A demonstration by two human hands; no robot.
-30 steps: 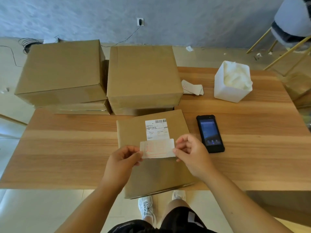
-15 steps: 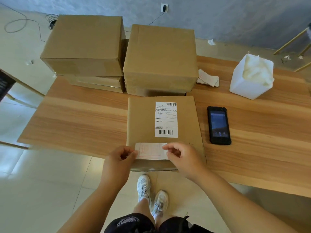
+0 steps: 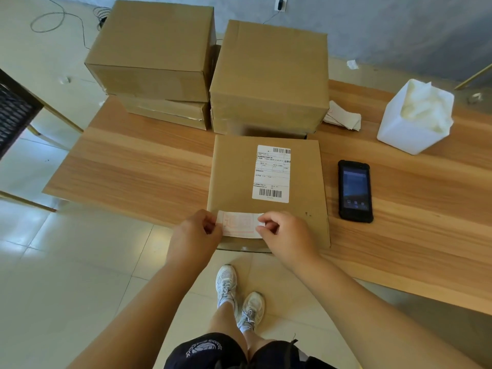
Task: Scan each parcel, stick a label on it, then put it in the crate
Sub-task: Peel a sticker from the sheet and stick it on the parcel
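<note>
A flat brown parcel (image 3: 234,177) lies at the near edge of the wooden table (image 3: 138,171), its front corner overhanging. A white shipping label with barcodes (image 3: 271,173) is stuck on its top. A small white label with red print (image 3: 239,224) lies flat over the parcel's near edge. My left hand (image 3: 195,237) pinches the small label's left end. My right hand (image 3: 286,235) pinches its right end. A black handheld scanner (image 3: 355,190) lies screen up on the table, right of the parcel.
Two stacks of brown boxes (image 3: 157,62) (image 3: 271,75) stand behind the parcel. A pile of label backings (image 3: 343,119) lies beside them. A white bin (image 3: 415,118) with crumpled paper stands at the right. A dark mesh chair (image 3: 13,113) is at the left.
The small label came down from above the parcel's middle to its near edge, held at both ends throughout. The shipping label is now fully uncovered. My view tilted further down and left.
</note>
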